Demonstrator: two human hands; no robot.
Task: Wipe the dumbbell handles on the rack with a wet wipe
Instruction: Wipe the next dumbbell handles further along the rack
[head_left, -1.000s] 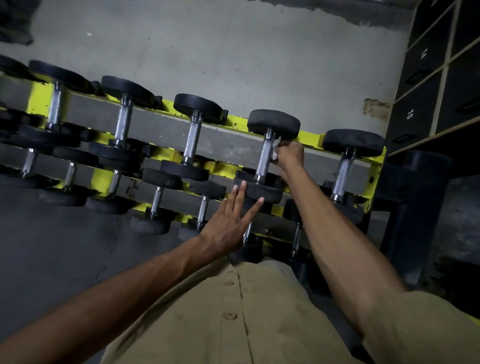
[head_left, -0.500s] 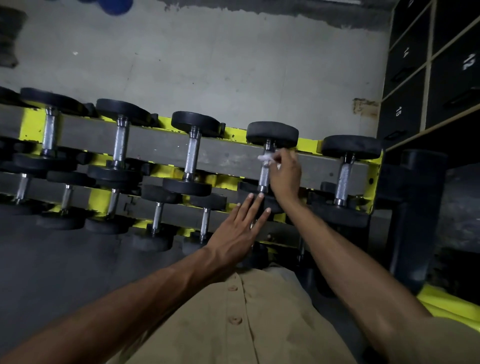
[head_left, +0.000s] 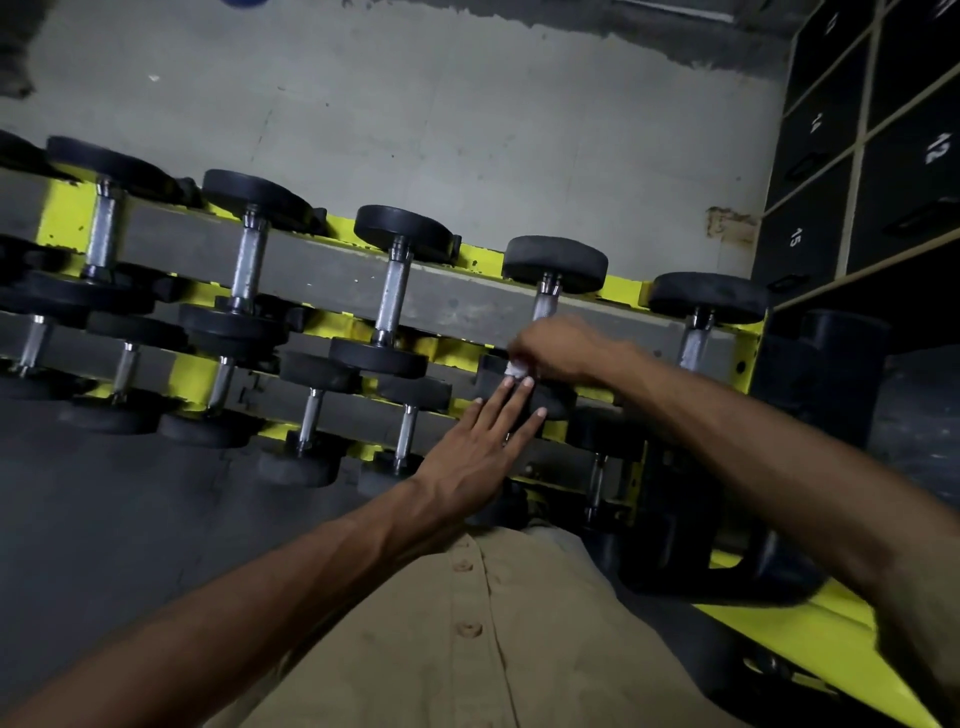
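Nearest me is the tan button-front shirt (head_left: 467, 623), with both bare forearms reaching out over it. My left hand (head_left: 475, 452) lies flat, its grip slack and its fingers straight and close together. The fingertips reach the near black rubber head (head_left: 558, 402) of a dumbbell on the top rail; I cannot tell whether they press on it. Just past those tips, my right hand (head_left: 563, 345) has its grip closed round the crumpled white wet wipe (head_left: 517, 368). It holds the wipe at the near end of the chrome dumbbell handle (head_left: 545, 304), second from the right end of the top row. Bare metal shows above the hand, up to the far head. The yellow and grey steel rack (head_left: 332, 283) runs slantwise across my view, with smaller dumbbells on its lower rows. Beyond it is the grey concrete floor (head_left: 467, 130), and at the right stand black lockers with white numbers (head_left: 883, 156).
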